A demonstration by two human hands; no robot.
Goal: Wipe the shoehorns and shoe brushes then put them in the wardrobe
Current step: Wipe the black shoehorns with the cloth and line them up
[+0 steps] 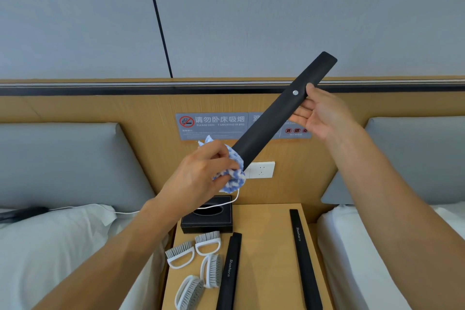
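A long black shoehorn is held up slanted in the air above the nightstand. My right hand grips it near its upper end, thumb beside a silver rivet. My left hand holds a blue-and-white cloth wrapped round the shoehorn's lower end. Two more black shoehorns lie on the wooden nightstand: one in the middle, one at the right. Several white-handled grey shoe brushes lie at the nightstand's left side.
A black tissue box stands at the back of the nightstand, with a white cable across it. Beds with white pillows flank the nightstand. A wall socket and a no-smoking sign are on the wooden headboard.
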